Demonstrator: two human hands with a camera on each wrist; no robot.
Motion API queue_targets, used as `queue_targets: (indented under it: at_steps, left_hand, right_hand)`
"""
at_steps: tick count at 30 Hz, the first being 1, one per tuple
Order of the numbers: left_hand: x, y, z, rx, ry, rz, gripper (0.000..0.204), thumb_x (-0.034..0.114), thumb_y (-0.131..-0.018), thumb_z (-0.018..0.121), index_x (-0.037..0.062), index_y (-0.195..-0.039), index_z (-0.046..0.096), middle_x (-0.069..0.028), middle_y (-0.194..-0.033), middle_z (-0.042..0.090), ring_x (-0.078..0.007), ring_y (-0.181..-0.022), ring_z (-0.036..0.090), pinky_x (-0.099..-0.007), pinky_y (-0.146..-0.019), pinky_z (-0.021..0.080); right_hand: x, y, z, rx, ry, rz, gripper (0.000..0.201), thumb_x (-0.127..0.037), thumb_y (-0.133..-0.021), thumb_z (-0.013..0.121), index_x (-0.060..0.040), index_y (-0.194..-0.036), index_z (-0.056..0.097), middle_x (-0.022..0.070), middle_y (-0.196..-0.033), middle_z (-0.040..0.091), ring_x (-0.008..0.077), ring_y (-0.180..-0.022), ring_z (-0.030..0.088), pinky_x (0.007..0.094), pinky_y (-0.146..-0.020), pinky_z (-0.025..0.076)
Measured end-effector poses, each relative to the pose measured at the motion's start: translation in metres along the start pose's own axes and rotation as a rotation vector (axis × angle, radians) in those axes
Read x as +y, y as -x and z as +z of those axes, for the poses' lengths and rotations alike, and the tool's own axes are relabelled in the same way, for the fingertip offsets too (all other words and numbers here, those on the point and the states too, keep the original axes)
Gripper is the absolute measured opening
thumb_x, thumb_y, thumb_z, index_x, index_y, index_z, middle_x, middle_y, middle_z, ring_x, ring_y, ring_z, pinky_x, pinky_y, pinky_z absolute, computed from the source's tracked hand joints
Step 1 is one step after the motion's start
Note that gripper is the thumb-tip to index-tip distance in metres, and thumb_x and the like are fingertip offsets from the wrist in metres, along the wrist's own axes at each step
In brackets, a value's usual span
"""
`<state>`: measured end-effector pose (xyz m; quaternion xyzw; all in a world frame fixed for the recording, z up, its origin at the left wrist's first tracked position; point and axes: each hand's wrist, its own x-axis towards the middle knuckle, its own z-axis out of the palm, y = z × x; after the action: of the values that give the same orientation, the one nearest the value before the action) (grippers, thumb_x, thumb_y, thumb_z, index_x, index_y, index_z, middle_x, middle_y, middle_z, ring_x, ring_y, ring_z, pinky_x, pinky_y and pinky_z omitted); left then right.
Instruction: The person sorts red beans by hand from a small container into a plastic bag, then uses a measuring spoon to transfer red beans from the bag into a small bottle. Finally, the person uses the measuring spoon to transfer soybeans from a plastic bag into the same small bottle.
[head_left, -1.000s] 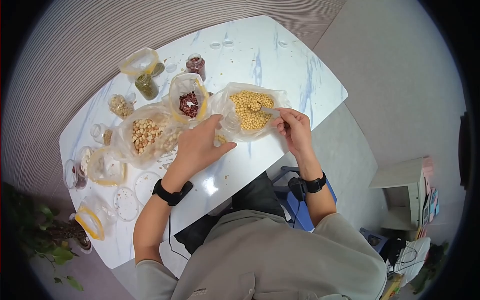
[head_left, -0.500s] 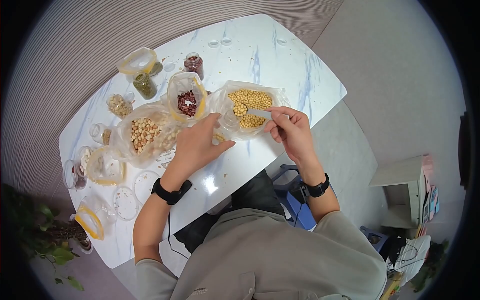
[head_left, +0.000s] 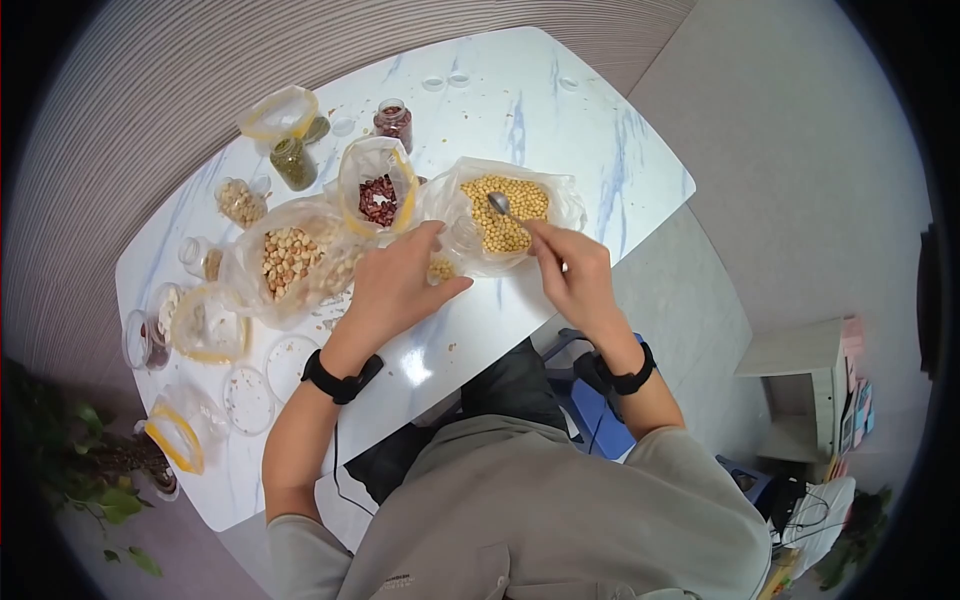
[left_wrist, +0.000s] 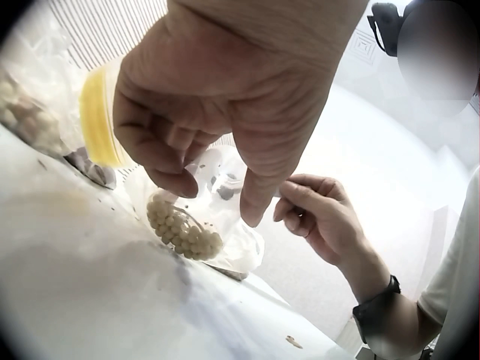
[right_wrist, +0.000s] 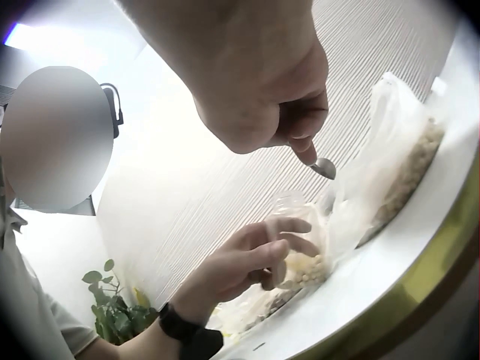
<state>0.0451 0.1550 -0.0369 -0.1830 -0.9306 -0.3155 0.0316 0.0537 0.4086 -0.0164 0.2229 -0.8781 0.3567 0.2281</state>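
In the head view my right hand (head_left: 578,275) pinches a metal spoon (head_left: 498,202) by its handle. The spoon's bare grey bowl is over the yellow soybeans (head_left: 522,197) in the opened clear plastic bag (head_left: 565,205). My left hand (head_left: 398,280) has its thumb and fingers around a clear glass jar (head_left: 463,236), which stands uncapped at the bag's left edge. Some soybeans show in the jar's bottom, seen between thumb and fingers in the left wrist view (left_wrist: 184,229). In the right wrist view the spoon (right_wrist: 324,168) sticks out below my right fingers, above the jar mouth (right_wrist: 289,201).
Left of the soybean bag stand a bag of red beans (head_left: 378,200) and a bag of pale nuts or seeds (head_left: 290,262). Filled jars, including a green one (head_left: 293,163) and a red one (head_left: 393,124), stand behind. Round lids (head_left: 248,400) and crumbs lie on the white table (head_left: 620,160).
The spoon carried soybeans from the bag left to the jar mouth. It has since come back over the bag with its bowl bare. My left hand has stayed at the jar.
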Motion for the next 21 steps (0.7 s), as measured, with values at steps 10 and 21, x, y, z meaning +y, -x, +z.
queue_targets:
  at_steps: [10, 21]
  left_hand:
    - [0.0, 0.0, -0.002, -0.014, 0.018, 0.005, 0.071, 0.045, -0.08, 0.085, 0.0072, -0.135, 0.059, -0.0096, -0.109, 0.074, -0.0284, -0.079, 0.072, -0.0408, -0.071, 0.055]
    - [-0.003, 0.0, 0.001, 0.015, -0.006, 0.03, 0.072, 0.046, -0.081, 0.085, 0.0075, -0.136, 0.059, -0.0088, -0.108, 0.074, -0.0271, -0.075, 0.072, -0.0409, -0.07, 0.055]
  right_hand:
    - [0.072, -0.021, 0.024, 0.039, 0.136, 0.111, 0.024, -0.006, -0.098, 0.06, 0.0017, -0.117, 0.073, 0.0233, -0.085, 0.072, 0.0342, -0.077, 0.073, 0.0389, -0.072, 0.056]
    - [0.07, -0.008, 0.013, -0.02, -0.995, 0.814, 0.028, -0.009, -0.105, 0.057, 0.0084, -0.124, 0.067, 0.0107, -0.082, 0.075, 0.0077, -0.062, 0.058, 0.0205, -0.056, 0.044]
